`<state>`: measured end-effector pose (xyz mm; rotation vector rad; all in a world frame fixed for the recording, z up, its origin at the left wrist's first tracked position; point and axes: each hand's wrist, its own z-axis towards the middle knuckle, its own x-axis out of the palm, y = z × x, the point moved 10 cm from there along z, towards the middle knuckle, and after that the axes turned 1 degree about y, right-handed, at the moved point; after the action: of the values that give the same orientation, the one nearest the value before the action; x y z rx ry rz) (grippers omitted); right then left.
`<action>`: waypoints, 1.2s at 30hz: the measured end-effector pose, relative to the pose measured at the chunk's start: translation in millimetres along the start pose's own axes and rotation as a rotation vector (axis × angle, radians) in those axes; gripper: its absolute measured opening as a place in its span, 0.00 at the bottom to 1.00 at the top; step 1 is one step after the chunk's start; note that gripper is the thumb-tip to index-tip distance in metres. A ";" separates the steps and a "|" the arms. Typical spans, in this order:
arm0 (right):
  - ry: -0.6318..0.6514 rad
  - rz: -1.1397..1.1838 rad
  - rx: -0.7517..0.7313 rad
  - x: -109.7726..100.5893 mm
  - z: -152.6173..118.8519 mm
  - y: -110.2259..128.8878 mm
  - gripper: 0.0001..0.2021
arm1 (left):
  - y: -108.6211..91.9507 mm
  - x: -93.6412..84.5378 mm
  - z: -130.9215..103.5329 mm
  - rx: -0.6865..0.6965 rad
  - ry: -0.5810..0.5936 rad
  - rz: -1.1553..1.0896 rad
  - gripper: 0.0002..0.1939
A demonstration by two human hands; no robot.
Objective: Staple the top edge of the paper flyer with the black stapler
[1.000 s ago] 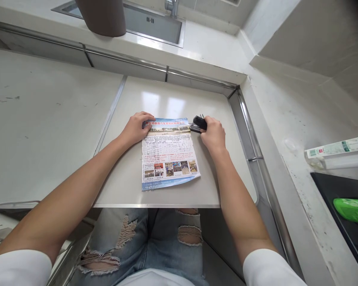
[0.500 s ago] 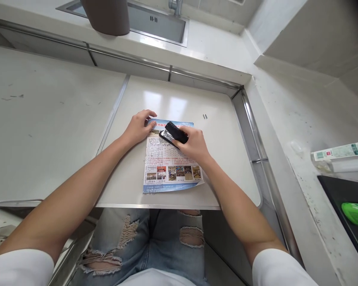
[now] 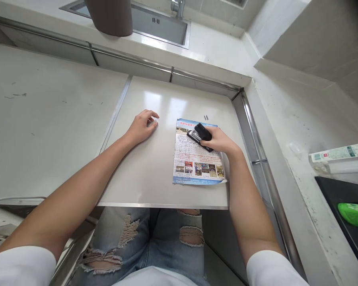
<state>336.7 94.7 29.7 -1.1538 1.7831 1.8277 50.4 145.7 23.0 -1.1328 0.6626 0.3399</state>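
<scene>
My right hand (image 3: pixel 222 140) grips a black stapler (image 3: pixel 203 132), its fingers wrapped round the rear part. The stapler's jaws point up and left, with the metal strip showing between them. Beneath it lies a printed leaflet (image 3: pixel 189 157) with blue bands, red and black text and small photos; its left edge looks ragged. My left hand (image 3: pixel 142 126) rests on the white table (image 3: pixel 149 171), left of the leaflet and apart from it. Its fingers are loosely curved, with thumb and forefinger parted and nothing between them.
Two small staple strips (image 3: pixel 206 117) lie just above the leaflet. Loose staples (image 3: pixel 16 95) are scattered on the left table panel. A brown bin (image 3: pixel 111 18) stands by the sink (image 3: pixel 159 26). On the right ledge are a long box (image 3: pixel 343 153) and a green packet (image 3: pixel 353 214).
The leaflet has shifted right together with the stapler and my right hand. My left hand no longer touches the leaflet and stays in nearly the same place.
</scene>
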 end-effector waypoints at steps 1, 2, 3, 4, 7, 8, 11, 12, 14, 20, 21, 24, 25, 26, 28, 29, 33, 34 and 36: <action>0.011 0.003 -0.004 -0.5 -0.6 -1.3 0.12 | 0.5 0.0 0.0 -0.002 0.000 -0.003 0.09; 0.021 0.005 -0.009 -0.5 -1.1 -1.3 0.12 | 1.0 -0.1 0.1 -0.004 -0.002 -0.005 0.09; 0.027 0.005 -0.016 -0.4 -1.5 -0.6 0.12 | 1.4 -0.3 0.2 -0.005 -0.004 -0.007 0.09; 0.032 0.004 -0.019 -0.3 -2.1 0.5 0.12 | 1.5 -0.5 0.3 -0.004 -0.007 -0.009 0.09; 0.053 0.014 -0.003 -0.1 -4.4 2.3 0.13 | 1.0 -1.0 0.6 0.004 -0.011 -0.014 0.08; 0.059 0.028 0.006 -0.2 -5.0 2.0 0.15 | 1.0 -1.0 0.7 0.004 -0.010 -0.014 0.08; -0.032 0.107 0.026 -10.9 -4.0 -4.7 0.23 | 1.4 -0.9 0.7 -0.009 -0.003 -0.009 0.08; -0.130 0.133 0.043 -20.7 -3.3 -11.4 0.26 | 1.3 -0.9 0.7 -0.011 -0.002 -0.006 0.08; -0.397 0.135 0.102 -45.9 -6.2 -31.7 0.29 | 0.8 -1.2 0.7 -0.009 -0.004 -0.002 0.08; -0.819 -0.079 0.315 -80.3 -22.1 -88.4 0.26 | 0.5 -0.7 1.4 0.009 -0.003 0.003 0.08; -0.820 -0.090 0.343 -79.9 -22.2 -93.9 0.25 | 0.8 -0.8 1.5 0.008 -0.003 0.005 0.08; -0.793 -0.113 0.382 -76.1 -20.2 -98.5 0.24 | 1.3 -1.2 1.8 0.009 -0.002 0.008 0.09; -0.786 -0.126 0.384 -75.0 -19.5 -97.0 0.24 | 1.0 -1.3 1.8 0.012 -0.002 0.008 0.09; -0.784 -0.144 0.379 -74.2 -18.7 -94.4 0.24 | 0.6 -1.3 1.8 0.015 -0.004 0.009 0.09; -0.785 -0.195 0.334 -73.0 -15.9 -85.5 0.22 | 0.2 -1.3 1.8 0.017 -0.006 0.009 0.09; -0.777 -0.222 0.292 -71.5 -13.0 -79.7 0.19 | 0.2 -1.3 1.7 0.014 -0.007 0.010 0.09; -0.609 -0.325 0.040 -50.4 9.7 -54.0 0.10 | 1.5 -0.4 1.6 -0.004 0.002 0.015 0.10; -0.558 -0.348 -0.007 -43.6 14.9 -49.7 0.12 | 1.8 -0.2 1.6 -0.006 0.006 0.016 0.10; -0.479 -0.380 -0.043 -32.6 23.2 -47.2 0.17 | 2.6 0.1 1.6 -0.006 0.011 0.016 0.10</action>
<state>383.8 133.4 19.3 -0.8930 1.1740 1.7301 49.5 148.2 21.5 -1.1361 0.6810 0.3491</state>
